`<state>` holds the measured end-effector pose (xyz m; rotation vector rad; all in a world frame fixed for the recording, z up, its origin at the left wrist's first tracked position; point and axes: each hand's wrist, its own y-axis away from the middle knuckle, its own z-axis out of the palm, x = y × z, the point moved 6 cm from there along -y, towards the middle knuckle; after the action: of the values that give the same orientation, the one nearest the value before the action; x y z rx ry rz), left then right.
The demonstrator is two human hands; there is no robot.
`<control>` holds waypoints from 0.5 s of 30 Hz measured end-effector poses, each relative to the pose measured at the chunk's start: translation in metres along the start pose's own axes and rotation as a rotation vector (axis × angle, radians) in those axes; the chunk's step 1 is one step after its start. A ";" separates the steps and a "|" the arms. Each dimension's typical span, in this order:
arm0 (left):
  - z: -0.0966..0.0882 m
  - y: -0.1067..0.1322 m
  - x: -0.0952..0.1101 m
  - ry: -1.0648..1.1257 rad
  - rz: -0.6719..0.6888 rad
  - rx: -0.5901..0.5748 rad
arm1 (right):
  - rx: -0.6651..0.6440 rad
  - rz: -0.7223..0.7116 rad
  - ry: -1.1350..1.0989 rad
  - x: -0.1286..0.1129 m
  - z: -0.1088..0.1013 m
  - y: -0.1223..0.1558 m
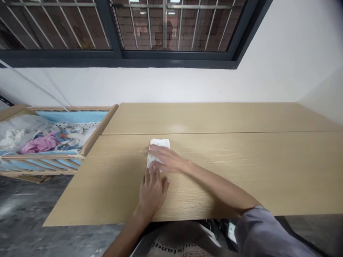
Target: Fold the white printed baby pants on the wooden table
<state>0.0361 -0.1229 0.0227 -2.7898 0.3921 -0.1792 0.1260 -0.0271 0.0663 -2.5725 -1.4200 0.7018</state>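
Observation:
A small folded white cloth (159,153) lies flat on the pale oak-veneer table (241,171), just in front of the seam between its two panels. My right hand (164,159) reaches across from the lower right and lies over the cloth's lower part, its fingers gripping the left edge. My left hand (152,191) rests on the table below it, fingers spread, with the fingertips at the cloth's near edge. The hands overlap the cloth, hiding its lower corners.
A wooden crib (53,157) holding blue padding, pink fabric and white bedding stands against the table's left end. A white wall and a barred window rise behind the table. A printed bag (179,246) sits below the near edge, above a grey floor.

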 end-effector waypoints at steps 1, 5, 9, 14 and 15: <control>0.006 0.010 0.003 -0.007 -0.002 0.000 | -0.066 -0.091 -0.013 -0.015 0.011 0.001; 0.023 0.022 0.008 -0.030 -0.011 0.004 | -0.223 -0.177 -0.040 -0.025 0.059 0.003; 0.023 0.019 0.005 -0.071 -0.046 0.001 | -0.261 0.003 0.021 0.020 0.081 -0.003; 0.020 0.018 0.003 -0.069 -0.042 0.004 | -0.187 0.132 0.118 0.080 0.066 -0.020; 0.020 0.018 0.003 -0.064 -0.039 0.004 | -0.182 0.154 0.125 0.090 0.062 -0.023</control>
<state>0.0374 -0.1341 -0.0023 -2.7928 0.3219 -0.0989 0.1214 0.0529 -0.0121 -2.8323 -1.3154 0.4380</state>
